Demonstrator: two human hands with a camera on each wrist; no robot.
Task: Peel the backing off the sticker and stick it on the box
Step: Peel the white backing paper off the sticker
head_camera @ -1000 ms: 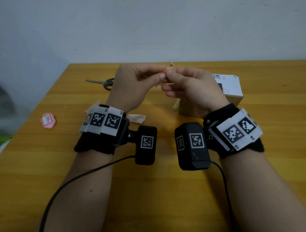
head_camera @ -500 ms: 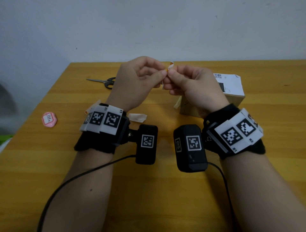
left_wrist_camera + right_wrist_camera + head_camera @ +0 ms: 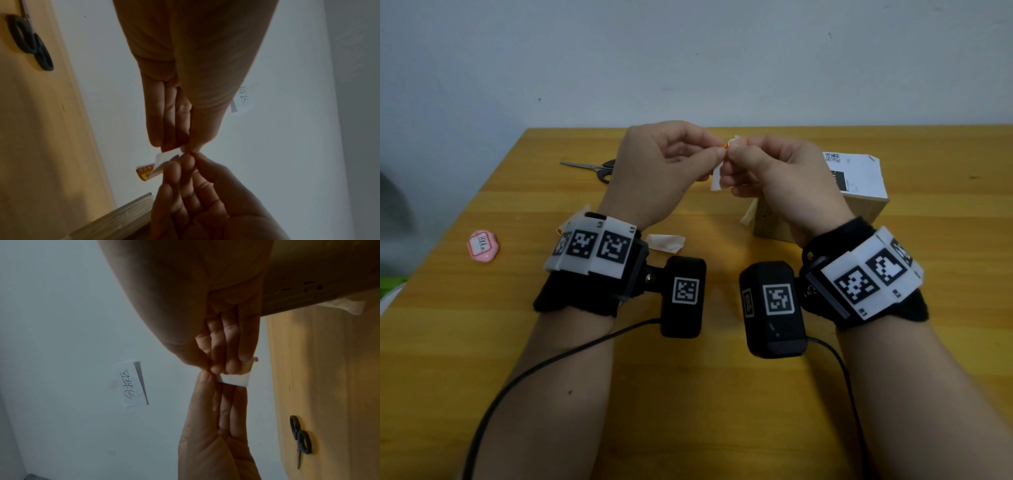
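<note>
A small sticker (image 3: 730,144) with an orange print and its white backing (image 3: 716,179) is held up over the table between both hands. My left hand (image 3: 714,156) and my right hand (image 3: 734,155) meet fingertip to fingertip and each pinches it. In the left wrist view the orange corner (image 3: 145,173) curls away from the white sheet (image 3: 167,158). The right wrist view shows only the white side (image 3: 236,378). Which layer each hand holds I cannot tell. The cardboard box (image 3: 861,186) with a white label stands on the table behind my right hand.
Black-handled scissors (image 3: 599,168) lie at the back left. A pink tag (image 3: 482,246) sits near the left table edge. Paper scraps lie by my left wrist (image 3: 666,241) and at the box's left side (image 3: 748,216). A handwritten note (image 3: 131,384) hangs on the wall.
Both hands stay joined at the fingertips and have shifted slightly. More of the white backing now hangs below the fingertips than a second ago.
</note>
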